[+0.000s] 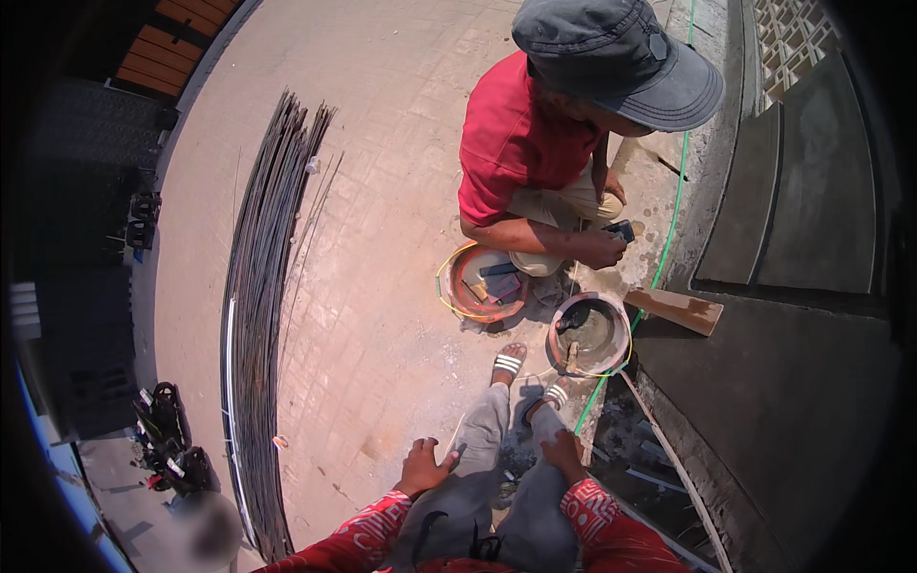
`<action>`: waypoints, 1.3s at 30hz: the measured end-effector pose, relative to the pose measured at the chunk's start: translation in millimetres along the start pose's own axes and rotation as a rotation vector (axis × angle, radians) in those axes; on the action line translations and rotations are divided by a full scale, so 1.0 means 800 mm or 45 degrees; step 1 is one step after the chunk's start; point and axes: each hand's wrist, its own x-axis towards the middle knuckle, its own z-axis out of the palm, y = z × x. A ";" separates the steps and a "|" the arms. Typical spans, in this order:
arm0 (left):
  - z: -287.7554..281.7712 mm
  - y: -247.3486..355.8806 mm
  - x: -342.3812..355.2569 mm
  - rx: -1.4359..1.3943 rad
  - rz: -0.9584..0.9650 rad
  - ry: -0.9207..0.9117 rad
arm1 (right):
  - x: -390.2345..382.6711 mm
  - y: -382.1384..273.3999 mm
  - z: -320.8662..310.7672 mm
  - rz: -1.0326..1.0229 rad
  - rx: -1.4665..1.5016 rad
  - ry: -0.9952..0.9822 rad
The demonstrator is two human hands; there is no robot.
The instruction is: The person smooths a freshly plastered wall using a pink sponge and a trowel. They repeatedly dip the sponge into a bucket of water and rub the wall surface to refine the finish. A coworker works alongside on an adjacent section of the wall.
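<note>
The left hand [427, 468] rests on the trousers [480, 441], thumb apart; the right hand [564, 453] too, finger spread impossible to tell. Right of centre, the bucket [618, 329] looks heavy, probably slick, best held by its yellow handle [627, 361].

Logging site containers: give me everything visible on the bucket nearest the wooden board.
The bucket is upright, round, open-topped, apparently plastic, its pale reddish wall smeared grey. A thin yellow handle is folded down around its near side. Inside: grey, wet-looking mix, a tan handle-like piece and an unidentifiable dark object. It stands beside the wooden board and a green hose; contact unclear.
</note>
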 end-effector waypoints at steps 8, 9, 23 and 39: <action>-0.023 -0.077 0.186 -0.171 -0.061 0.365 | 0.155 0.092 -0.006 0.964 1.243 -0.173; -0.011 -0.092 0.246 -0.245 -0.080 0.382 | 0.183 0.122 0.012 1.013 1.237 -0.118; 0.102 -0.045 0.700 -1.064 -0.452 0.197 | 0.391 0.145 0.020 1.212 1.672 1.078; -0.160 -0.131 0.425 -1.767 -0.328 -0.191 | 0.164 -0.106 -0.182 1.005 1.658 0.734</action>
